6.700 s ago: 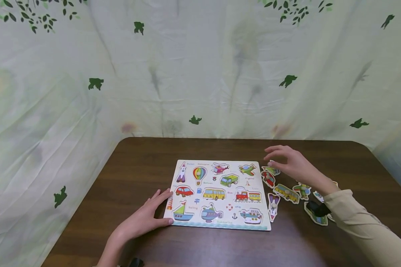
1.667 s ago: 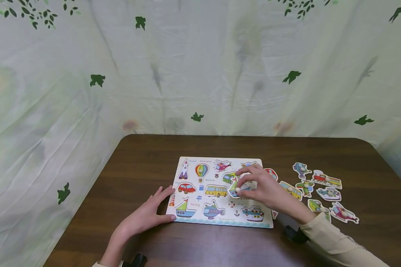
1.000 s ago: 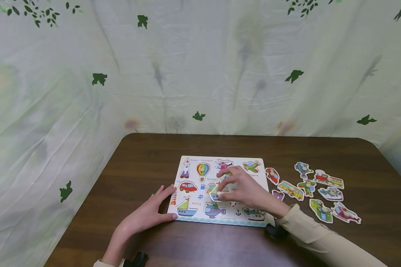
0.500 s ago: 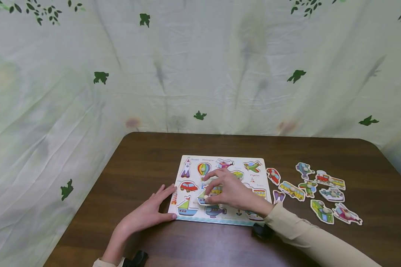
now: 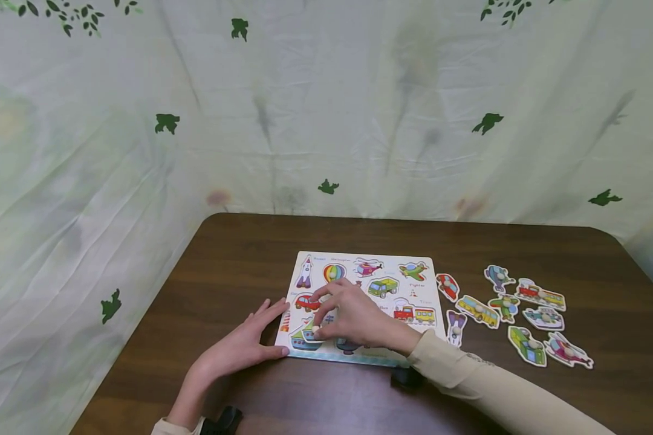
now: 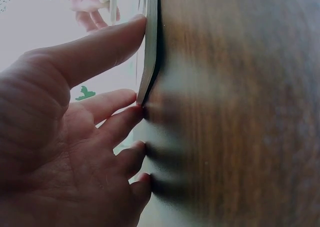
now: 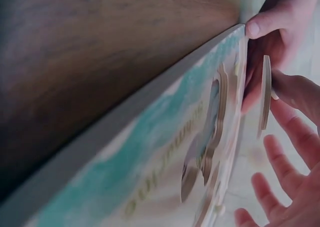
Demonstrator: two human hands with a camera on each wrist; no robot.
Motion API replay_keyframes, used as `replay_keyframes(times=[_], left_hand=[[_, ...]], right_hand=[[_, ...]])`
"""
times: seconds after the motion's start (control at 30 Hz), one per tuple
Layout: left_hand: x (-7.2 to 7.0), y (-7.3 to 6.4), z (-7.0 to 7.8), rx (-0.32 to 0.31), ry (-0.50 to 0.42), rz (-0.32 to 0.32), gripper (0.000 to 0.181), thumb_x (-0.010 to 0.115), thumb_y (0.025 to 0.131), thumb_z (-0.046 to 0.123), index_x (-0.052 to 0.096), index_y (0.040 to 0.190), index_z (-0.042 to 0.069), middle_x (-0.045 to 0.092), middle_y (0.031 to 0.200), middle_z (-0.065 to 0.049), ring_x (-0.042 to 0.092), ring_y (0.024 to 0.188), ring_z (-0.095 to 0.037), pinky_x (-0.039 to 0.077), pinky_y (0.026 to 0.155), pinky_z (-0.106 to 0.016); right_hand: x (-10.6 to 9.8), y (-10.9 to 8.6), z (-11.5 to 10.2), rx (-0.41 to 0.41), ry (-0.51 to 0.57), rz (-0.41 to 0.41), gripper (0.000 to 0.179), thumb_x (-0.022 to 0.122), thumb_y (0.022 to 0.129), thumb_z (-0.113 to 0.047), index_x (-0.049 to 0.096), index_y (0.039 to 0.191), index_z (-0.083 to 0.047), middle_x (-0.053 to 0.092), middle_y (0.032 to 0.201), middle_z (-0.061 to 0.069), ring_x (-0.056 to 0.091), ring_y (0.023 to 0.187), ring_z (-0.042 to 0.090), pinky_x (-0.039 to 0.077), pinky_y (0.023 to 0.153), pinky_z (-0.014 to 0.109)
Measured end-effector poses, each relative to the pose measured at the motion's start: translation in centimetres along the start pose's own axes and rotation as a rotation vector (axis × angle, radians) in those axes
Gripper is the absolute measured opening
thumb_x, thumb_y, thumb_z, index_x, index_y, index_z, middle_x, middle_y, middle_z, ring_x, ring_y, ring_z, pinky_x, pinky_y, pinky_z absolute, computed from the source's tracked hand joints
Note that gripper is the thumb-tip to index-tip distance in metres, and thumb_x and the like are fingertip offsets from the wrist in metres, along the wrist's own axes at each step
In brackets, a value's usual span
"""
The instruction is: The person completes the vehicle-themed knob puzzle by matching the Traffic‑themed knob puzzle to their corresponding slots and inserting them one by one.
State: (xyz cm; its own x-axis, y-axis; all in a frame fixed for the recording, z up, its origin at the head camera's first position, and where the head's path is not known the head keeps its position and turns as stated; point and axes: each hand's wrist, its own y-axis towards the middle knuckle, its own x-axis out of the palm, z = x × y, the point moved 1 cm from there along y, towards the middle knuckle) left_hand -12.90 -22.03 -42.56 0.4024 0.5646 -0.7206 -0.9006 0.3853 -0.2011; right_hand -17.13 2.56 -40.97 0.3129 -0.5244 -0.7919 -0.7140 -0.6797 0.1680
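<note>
My right hand [image 5: 350, 314] pinches a sailboat puzzle piece [image 5: 308, 333] by its small knob, over the front left part of the puzzle board [image 5: 348, 359]. There the piece overlaps the printed sailboat. In the right wrist view a gap shows between the piece [image 7: 265, 94] and the board's face. My left hand [image 5: 245, 341] rests at the board's left edge, fingers extended. In the left wrist view its thumb [image 6: 110, 47] touches the board's edge [image 6: 150, 47], and the fingertips meet the table beside the corner. The right hand hides part of the board's middle.
Loose puzzle pieces lie right of the board on the brown table [image 5: 239, 254]: a red car [image 5: 447, 287], bus [image 5: 477, 311], rocket [image 5: 456, 329], train [image 5: 540, 294], truck [image 5: 526, 346], helicopter [image 5: 568, 350] and several others. A leaf-patterned curtain [image 5: 315, 121] hangs behind.
My right hand has taken the sailboat piece and carried it leftward across the board to the printed sailboat. Loose pieces at right lie more spread out. The left hand stays at the edge.
</note>
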Motion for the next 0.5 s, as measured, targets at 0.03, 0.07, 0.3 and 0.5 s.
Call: replay_keyframes(times=[0.03,0.07,0.3,0.5], left_hand=[[0.0,0.0,0.0,0.005,0.001,0.001,0.085,0.079,0.082,0.038,0.038,0.152,0.013,0.031,0.158,-0.008,0.009,0.148,-0.037,0.010,0.114,-0.062],[0.0,0.0,0.0,0.009,0.002,0.002,0.085,0.079,0.082,0.038,0.038,0.152,0.013,0.031,0.158,-0.009,0.009,0.148,-0.037,0.010,0.114,-0.063],[0.0,0.0,0.0,0.019,-0.002,0.003,0.084,0.079,0.082,0.038,0.039,0.152,0.013,0.031,0.158,-0.009,0.010,0.148,-0.037,0.010,0.114,-0.063],[0.0,0.0,0.0,0.021,-0.017,0.002,0.084,0.079,0.082,0.036,0.038,0.152,0.012,0.030,0.158,-0.009,0.009,0.148,-0.036,0.009,0.114,-0.063]], right_hand=[[0.1,0.1,0.0,-0.007,-0.008,-0.004,0.009,0.084,0.077,-0.033,0.078,0.080,-0.028,0.063,0.120,-0.006,0.047,0.117,0.017,0.040,0.099,0.038],[0.3,0.2,-0.1,-0.013,-0.014,-0.008,0.009,0.084,0.077,-0.034,0.078,0.080,-0.028,0.063,0.120,-0.007,0.047,0.117,0.017,0.040,0.098,0.037],[1.2,0.8,-0.2,-0.047,-0.048,-0.028,0.009,0.084,0.077,-0.033,0.079,0.082,-0.027,0.064,0.118,-0.006,0.047,0.115,0.016,0.040,0.097,0.037],[1.8,1.3,-0.4,-0.045,-0.074,-0.060,0.008,0.084,0.077,-0.034,0.078,0.079,-0.029,0.063,0.117,-0.009,0.047,0.116,0.016,0.039,0.098,0.035]])
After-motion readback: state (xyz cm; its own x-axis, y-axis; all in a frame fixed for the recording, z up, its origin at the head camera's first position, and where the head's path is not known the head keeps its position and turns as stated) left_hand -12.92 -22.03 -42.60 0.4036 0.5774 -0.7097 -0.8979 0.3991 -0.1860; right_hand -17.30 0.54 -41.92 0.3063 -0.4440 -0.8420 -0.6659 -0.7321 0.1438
